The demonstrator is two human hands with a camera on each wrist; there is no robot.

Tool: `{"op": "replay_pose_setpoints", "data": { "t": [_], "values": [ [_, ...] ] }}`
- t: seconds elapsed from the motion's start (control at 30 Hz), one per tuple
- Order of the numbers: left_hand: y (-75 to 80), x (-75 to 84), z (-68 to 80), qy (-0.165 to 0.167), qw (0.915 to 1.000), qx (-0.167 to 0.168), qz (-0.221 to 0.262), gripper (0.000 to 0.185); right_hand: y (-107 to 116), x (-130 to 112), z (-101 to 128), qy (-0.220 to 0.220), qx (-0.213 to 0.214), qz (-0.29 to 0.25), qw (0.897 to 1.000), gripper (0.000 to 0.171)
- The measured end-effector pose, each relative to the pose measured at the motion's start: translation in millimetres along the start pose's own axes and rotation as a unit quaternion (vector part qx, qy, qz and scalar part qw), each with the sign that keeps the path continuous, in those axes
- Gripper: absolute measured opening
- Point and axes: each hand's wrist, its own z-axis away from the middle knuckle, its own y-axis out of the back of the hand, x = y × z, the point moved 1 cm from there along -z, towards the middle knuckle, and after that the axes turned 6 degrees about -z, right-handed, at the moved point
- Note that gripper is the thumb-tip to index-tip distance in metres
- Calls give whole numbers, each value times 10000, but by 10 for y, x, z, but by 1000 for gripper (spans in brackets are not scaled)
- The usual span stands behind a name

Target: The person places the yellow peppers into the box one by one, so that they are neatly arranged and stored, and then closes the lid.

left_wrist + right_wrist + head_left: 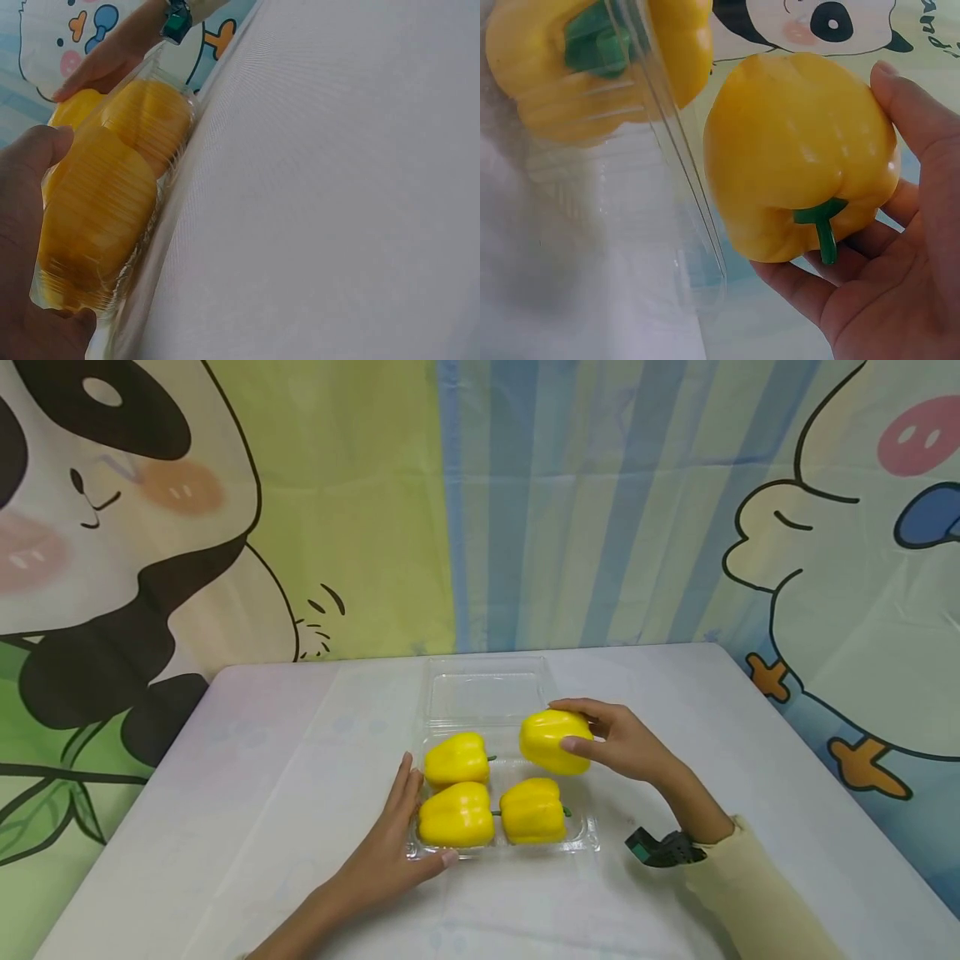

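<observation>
Right hand [630, 745]: fingers curled round glossy yellow bell pepper [555, 742], held over far right corner of clear plastic clamshell tray [581, 843]; right wrist view alone showed its green stem [823, 225]. Left hand [390, 843]: straight fingers pressed against tray's left side

Right hand [626, 743] curled round a yellow pepper [553, 741], held just above the back right corner of a clear tray [585, 842]. Left hand [393, 843] flat against the tray's near left edge. Three more peppers [457, 814] lying inside, on the white counter [262, 793].
</observation>
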Motion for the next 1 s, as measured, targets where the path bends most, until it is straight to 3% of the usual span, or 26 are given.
{"op": "replay_pose_setpoints", "data": {
  "t": [0.53, 0.8, 1.0],
  "values": [
    [-4, -11, 2, 53, 9999, -12, -103, 115, -185, 38, -136, -86, -217, -92, 9997, 50],
    [12, 16, 10, 42, 10000, -56, -65, 115, -240, 77, -174, -290, -165, 235, 9992, 50],
    [21, 22, 9, 63, 10000, -46, -57, 115, -236, 71, -187, -192, -113, 457, 9987, 48]
  ]
}}
